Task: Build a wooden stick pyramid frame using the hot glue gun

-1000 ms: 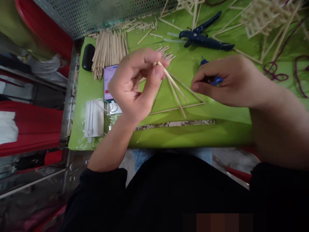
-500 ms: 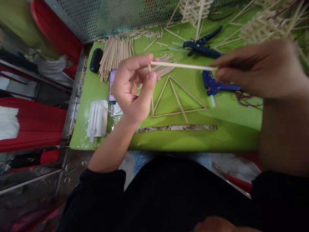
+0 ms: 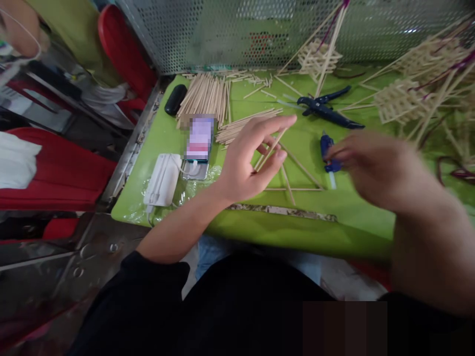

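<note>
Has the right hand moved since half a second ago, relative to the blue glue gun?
Yes. The right hand has dropped from up above the table, where it pinched a stick's end, to beside the glue gun on the green table.

Green table (image 3: 260,232) — blue glue gun (image 3: 328,151) — pale sticks (image 3: 206,96).
</note>
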The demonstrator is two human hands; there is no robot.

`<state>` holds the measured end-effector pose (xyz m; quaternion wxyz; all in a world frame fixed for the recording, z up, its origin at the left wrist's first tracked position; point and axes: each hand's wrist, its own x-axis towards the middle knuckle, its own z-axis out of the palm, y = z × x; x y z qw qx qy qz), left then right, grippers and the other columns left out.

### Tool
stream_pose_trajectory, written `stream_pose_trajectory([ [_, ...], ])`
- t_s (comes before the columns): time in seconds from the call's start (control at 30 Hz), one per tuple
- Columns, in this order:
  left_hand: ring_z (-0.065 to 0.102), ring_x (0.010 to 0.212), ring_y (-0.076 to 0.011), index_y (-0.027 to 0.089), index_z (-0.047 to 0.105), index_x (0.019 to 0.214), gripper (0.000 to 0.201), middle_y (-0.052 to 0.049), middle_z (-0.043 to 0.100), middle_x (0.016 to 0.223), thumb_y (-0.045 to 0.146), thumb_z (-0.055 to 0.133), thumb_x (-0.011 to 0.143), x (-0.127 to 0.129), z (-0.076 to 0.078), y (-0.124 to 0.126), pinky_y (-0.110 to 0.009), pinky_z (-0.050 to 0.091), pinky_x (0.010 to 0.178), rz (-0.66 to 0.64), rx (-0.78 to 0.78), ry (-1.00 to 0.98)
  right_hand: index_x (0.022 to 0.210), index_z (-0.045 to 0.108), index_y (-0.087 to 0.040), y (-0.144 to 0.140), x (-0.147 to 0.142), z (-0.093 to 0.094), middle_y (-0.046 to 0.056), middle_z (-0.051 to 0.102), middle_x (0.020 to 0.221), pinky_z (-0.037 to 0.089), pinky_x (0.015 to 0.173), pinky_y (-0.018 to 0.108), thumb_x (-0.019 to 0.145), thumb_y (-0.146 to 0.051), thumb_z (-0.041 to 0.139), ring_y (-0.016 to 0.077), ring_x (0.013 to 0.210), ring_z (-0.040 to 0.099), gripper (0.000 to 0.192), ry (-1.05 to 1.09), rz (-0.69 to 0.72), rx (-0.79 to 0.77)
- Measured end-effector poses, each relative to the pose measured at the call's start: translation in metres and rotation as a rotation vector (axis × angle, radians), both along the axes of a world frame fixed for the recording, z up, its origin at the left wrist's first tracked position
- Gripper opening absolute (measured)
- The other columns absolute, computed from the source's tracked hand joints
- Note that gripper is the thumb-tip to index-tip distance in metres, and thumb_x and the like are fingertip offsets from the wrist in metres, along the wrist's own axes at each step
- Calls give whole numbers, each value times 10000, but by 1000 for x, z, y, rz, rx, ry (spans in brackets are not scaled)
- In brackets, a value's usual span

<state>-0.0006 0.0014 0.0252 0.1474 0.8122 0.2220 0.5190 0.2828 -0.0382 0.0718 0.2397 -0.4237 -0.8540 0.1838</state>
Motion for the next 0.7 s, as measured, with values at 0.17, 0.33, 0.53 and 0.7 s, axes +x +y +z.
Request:
stream_pose_trajectory([
  [0.17,756,1239,-265,439,253,1711,543,-78,634,1458,410,376,1183,0,2,-3,-407,711,887,5,-25,19,1249,796,-262,-21,-38,-22,91,741,1137,494,767,341,1067,-175,514,203,840,719,347,-423,222,-255],
  [0.33,756,1173,-229,407,271,1703,532,-82,643,1383,390,385,1184,0,4,-4,-358,697,815,-26,-16,13,1099,808,-253,-23,-47,-29,59,733,1039,429,677,287,1013,-79,527,162,781,691,341,-401,279,-211],
  [0.53,750,1192,-234,389,360,1644,463,-69,667,1339,409,379,1181,1,1,-3,-402,675,924,-34,-34,-13,1195,791,-250,-9,-36,-43,94,724,1146,562,803,335,1054,-142,575,195,923,735,279,-3,260,17],
  [0.7,759,981,-177,352,540,1504,353,-33,737,1151,370,450,1163,7,6,-2,-354,664,831,-105,57,-66,1139,816,-335,3,-42,-51,69,754,1036,604,769,407,982,-213,744,240,893,738,212,302,63,276],
])
